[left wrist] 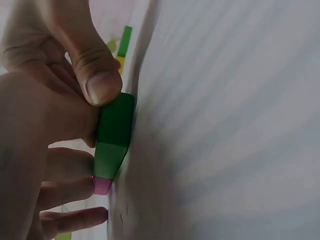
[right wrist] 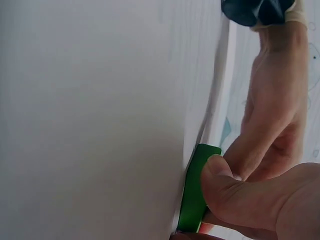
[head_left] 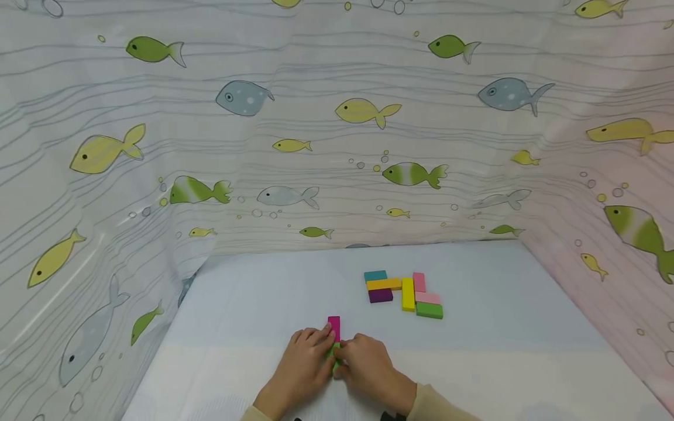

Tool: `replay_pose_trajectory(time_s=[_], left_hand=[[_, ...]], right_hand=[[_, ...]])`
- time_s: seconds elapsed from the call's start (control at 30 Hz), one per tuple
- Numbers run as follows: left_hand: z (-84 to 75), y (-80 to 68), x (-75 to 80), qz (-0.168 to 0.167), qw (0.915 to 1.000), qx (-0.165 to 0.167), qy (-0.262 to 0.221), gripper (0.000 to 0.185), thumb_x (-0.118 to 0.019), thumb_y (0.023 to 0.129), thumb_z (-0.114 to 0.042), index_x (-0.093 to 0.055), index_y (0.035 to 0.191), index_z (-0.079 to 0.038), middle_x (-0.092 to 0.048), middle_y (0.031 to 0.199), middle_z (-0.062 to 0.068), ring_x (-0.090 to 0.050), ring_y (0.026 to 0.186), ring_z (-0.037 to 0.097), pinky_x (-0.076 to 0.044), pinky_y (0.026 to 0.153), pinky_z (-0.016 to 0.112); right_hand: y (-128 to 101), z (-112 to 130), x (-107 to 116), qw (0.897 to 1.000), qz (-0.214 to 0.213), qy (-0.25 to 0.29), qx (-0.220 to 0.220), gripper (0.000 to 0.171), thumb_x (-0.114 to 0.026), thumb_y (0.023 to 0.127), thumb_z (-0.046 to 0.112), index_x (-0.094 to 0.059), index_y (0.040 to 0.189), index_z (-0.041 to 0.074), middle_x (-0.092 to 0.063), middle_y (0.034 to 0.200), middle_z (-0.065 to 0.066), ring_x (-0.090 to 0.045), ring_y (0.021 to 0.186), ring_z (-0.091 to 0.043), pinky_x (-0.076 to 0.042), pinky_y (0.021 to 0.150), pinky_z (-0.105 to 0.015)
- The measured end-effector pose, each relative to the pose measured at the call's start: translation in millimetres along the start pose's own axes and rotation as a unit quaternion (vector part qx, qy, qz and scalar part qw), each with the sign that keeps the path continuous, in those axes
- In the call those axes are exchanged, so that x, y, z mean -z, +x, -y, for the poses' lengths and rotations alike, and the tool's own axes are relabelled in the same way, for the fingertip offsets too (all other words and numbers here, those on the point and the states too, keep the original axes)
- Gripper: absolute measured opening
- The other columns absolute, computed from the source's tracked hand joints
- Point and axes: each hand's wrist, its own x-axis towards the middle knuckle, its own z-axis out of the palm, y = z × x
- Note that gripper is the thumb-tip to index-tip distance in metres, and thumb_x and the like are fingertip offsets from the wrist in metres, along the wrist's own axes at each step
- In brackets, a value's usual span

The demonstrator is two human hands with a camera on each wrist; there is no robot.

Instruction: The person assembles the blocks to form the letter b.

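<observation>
a makeshift home play corner: fish-print curtain (head_left: 337,146) (childlike pattern) walls a white table (head_left: 500,351) beyond the fingers.

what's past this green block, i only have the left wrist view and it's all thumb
Observer: A magenta block lies end to end with the green block, on its far side.
Operator: is the other hand on it too
Observer: Yes, the right hand has its thumb on the green block, facing the left hand.
Operator: any more blocks around
Observer: A cluster of seven coloured blocks lies flat on the table, farther back and to the right.
</observation>
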Motion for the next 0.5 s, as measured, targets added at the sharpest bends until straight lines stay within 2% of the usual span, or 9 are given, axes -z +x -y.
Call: replay_pose_trajectory(time_s=[0.1,0.27,0.5], left_hand=[[-1.0,-5.8,2.0,0.025,0.999,0.025,-0.026,0.049,-0.077,0.094,-0.033,-0.074,0.135,-0.007,-0.07,0.143,0.006,-0.064,0.117,0.02,-0.051,0.099,0.05],[-1.3,-9.4,2.7,0.038,0.9987,0.032,-0.015,0.053,-0.076,0.095,-0.04,-0.071,0.139,-0.009,-0.066,0.148,0.005,-0.063,0.119,0.02,-0.052,0.098,0.048],[-2.0,-6.9,3.5,0.05,0.998,0.035,-0.016,0.054,-0.074,0.096,-0.043,-0.071,0.139,-0.011,-0.063,0.153,0.003,-0.063,0.12,0.021,-0.052,0.096,0.048]], right_hand=[[-0.2,-0.4,0.7,1.0,-0.012,-0.004,0.011,0.018,-0.09,0.085,0.035,-0.086,0.099,0.024,-0.083,0.1,0.011,-0.052,0.069,-0.003,-0.044,0.059,-0.021],[-0.5,-0.5,1.9,1.0,-0.012,0.011,0.017,0.021,-0.091,0.084,0.035,-0.086,0.1,0.023,-0.083,0.099,0.01,-0.048,0.067,-0.001,-0.039,0.057,-0.02],[0.5,-3.5,4.3,1.0,-0.008,0.021,0.014,0.026,-0.091,0.083,0.035,-0.087,0.105,0.023,-0.083,0.105,0.007,-0.061,0.076,-0.005,-0.05,0.063,-0.023]])
